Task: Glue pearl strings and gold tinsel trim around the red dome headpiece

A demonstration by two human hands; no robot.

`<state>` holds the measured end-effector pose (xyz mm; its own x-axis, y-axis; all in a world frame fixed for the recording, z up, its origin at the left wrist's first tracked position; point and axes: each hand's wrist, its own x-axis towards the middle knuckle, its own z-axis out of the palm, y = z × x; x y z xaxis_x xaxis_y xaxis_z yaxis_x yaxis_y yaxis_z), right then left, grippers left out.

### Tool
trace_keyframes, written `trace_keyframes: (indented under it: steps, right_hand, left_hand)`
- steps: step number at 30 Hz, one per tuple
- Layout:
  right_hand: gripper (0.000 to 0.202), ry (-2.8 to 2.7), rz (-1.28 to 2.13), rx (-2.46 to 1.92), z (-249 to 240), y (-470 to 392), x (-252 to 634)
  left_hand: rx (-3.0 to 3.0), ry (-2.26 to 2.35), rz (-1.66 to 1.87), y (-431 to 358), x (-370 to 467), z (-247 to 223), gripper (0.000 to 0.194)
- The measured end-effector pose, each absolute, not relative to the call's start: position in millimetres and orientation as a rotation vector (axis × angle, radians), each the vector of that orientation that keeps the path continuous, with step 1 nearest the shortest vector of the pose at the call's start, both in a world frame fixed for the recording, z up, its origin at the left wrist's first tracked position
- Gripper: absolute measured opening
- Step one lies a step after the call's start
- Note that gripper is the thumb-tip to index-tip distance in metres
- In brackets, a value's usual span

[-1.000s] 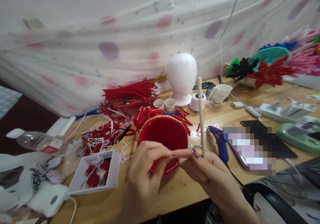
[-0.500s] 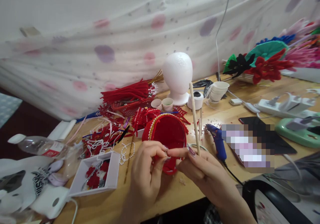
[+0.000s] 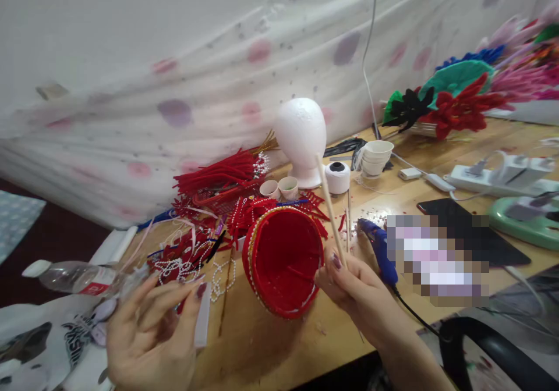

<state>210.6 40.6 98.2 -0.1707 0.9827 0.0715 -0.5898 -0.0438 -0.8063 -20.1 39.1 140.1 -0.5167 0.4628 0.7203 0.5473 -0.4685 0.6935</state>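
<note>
A wooden stick (image 3: 331, 210) stands up out of my right hand (image 3: 353, 289), which is closed round its lower end. The curled fingers of that hand meet the right rim of a red fabric hat (image 3: 283, 257). The hat's hollow inside faces me, and a gold and pearl trim runs along its left edge. My left hand (image 3: 152, 333) is over the white box (image 3: 202, 315) at the left, hiding most of it. Its thumb and index fingertips come together in a pinch; anything between them is too small to make out.
A white foam head (image 3: 301, 138) stands behind the hat. On the right lie a blue glue gun (image 3: 378, 248), a dark tablet (image 3: 471, 228) and power strips (image 3: 493, 181). Bead strings (image 3: 179, 266), red stems (image 3: 213, 176) and a plastic bottle (image 3: 78, 277) lie on the left.
My left hand has moved away from my right fingertips, left and down to over the white box. The hat's inside shows more fully. My right hand keeps the stick.
</note>
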Motion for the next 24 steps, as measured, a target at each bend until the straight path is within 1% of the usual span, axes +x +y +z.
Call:
trace_keyframes:
  steps: [1, 3, 8, 11, 12, 14, 17, 21, 24]
  right_hand:
    - [0.052, -0.883, 1.564, -0.648, 98, 42, 209]
    - [0.056, -0.888, 1.571, -0.675, 98, 46, 206]
    - [0.060, -0.740, 1.628, -0.614, 96, 53, 195]
    - [0.050, -0.668, 1.679, -0.593, 97, 54, 191]
    - [0.045, -0.648, 1.694, -0.578, 98, 54, 189]
    - [0.040, -0.630, 1.719, -0.538, 99, 53, 187]
    - [0.036, -0.615, 1.758, -0.474, 102, 49, 184]
    - [0.034, -0.627, 1.806, -0.419, 108, 41, 182]
    - [0.035, -0.649, 1.811, -0.419, 111, 36, 181]
  left_hand:
    - [-1.487, -1.609, -2.176, 40, -23, 140, 0.056]
    - [-1.437, -1.674, -2.187, 42, -28, 140, 0.056]
    - [-1.579, -1.825, -2.215, 44, -31, 132, 0.040]
    - [-1.836, -1.931, -1.972, 38, -19, 128, 0.028]
    - [-1.956, -1.891, -1.860, 36, -13, 128, 0.025]
    - [-2.186, -1.634, -1.691, 34, 0, 130, 0.027]
    - [-2.435, -1.296, -1.562, 38, 13, 137, 0.026]
    - [-2.417, -1.264, -1.560, 44, 18, 142, 0.016]
    - [-2.384, -1.236, -1.600, 44, 20, 140, 0.016]
